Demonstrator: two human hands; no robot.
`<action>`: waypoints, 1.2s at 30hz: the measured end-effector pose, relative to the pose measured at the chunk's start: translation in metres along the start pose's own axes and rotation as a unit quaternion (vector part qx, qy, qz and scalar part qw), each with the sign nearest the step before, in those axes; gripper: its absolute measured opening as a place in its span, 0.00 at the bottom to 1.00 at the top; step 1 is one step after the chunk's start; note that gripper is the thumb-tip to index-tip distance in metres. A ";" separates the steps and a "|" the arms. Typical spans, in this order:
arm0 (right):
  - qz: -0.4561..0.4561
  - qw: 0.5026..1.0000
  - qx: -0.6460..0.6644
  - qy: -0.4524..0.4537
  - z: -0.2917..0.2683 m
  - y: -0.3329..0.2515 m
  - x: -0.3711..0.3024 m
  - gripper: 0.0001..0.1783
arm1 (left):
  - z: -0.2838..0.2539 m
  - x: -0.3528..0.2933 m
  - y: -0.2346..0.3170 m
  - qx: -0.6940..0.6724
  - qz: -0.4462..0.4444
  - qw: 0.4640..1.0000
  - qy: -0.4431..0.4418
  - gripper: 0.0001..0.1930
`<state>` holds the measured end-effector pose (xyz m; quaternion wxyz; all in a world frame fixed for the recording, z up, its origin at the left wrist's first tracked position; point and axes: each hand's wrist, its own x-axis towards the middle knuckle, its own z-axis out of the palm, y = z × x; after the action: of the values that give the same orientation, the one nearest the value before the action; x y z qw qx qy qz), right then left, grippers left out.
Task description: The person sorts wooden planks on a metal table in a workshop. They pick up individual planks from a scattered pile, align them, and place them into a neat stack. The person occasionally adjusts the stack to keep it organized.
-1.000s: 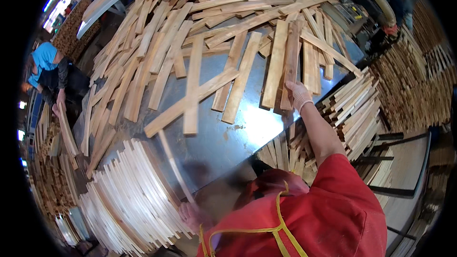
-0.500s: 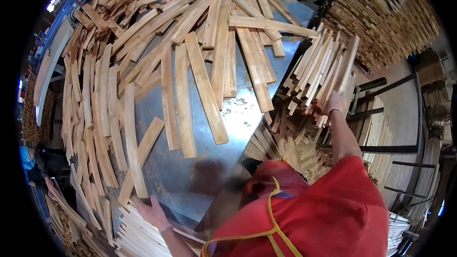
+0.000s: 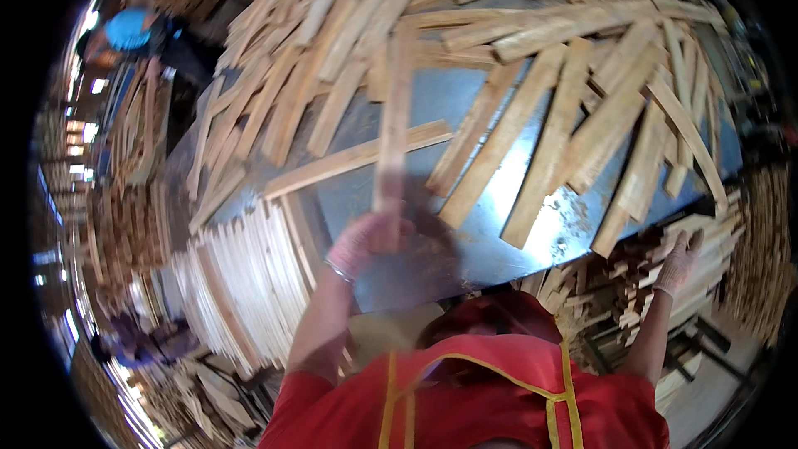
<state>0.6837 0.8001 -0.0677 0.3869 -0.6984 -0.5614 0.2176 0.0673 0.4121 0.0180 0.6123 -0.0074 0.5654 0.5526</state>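
Note:
My left hand (image 3: 366, 245) is closed around the near end of a wooden slat (image 3: 394, 129), which points away from me over the metal table (image 3: 357, 283). The slat and fingers are a little blurred. Out to the right, my right hand (image 3: 680, 264) has its fingers stretched out beside a stack of slats (image 3: 702, 237) off the table's edge, with nothing seen in it. Loose slats (image 3: 544, 141) lie spread across the table. One slat (image 3: 357, 158) lies crosswise just left of the held one.
A dense stack of pale slats (image 3: 241, 283) stands at the near left. More stacked wood (image 3: 761, 241) rises at the far right, by black metal bars (image 3: 723, 349). A person in a blue top (image 3: 133, 29) is at the far left, another person (image 3: 137, 341) lower left.
My view has turned left. My left hand, previously at the slats by the near left stack, now holds a slat. My right hand has come off the slat it touched on the right stack.

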 end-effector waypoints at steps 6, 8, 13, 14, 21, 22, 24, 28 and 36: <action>-0.136 0.884 0.052 -0.445 0.156 -0.263 -0.133 0.32 | 0.009 -0.071 -0.090 -0.065 0.022 0.995 0.074 0.28; -0.336 0.793 -0.013 -0.509 0.220 -0.300 -0.179 0.35 | 0.017 -0.104 -0.098 -0.018 0.014 0.990 0.142 0.26; -0.632 0.672 -0.148 -0.357 0.320 -0.395 -0.291 0.42 | -0.025 -0.173 -0.169 0.556 0.271 0.664 0.420 0.28; -0.593 0.653 -0.209 -0.423 0.335 -0.404 -0.294 0.42 | -0.029 -0.184 -0.179 0.556 0.251 0.645 0.460 0.28; -0.435 0.614 -0.215 -0.622 0.313 -0.377 -0.295 0.31 | -0.067 -0.238 -0.253 0.473 0.113 0.625 0.611 0.27; -0.396 0.609 -0.213 -0.654 0.295 -0.361 -0.306 0.30 | -0.069 -0.238 -0.264 0.490 0.154 0.579 0.633 0.27; -0.248 0.627 -0.168 -0.719 0.259 -0.310 -0.347 0.29 | -0.071 -0.238 -0.268 0.513 0.136 0.572 0.626 0.27; -0.262 0.648 -0.163 -0.696 0.191 -0.264 -0.476 0.37 | -0.084 -0.272 -0.247 0.509 0.151 0.621 0.577 0.27; -0.234 0.518 -0.138 -0.811 0.181 -0.365 -0.605 0.39 | -0.243 -0.302 -0.329 -0.329 0.262 0.531 0.736 0.20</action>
<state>0.1590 0.3034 0.0308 -0.3000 -0.1075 -0.7984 0.5109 0.2024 -0.0717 -0.0607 -0.2376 -0.4635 0.5712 0.6344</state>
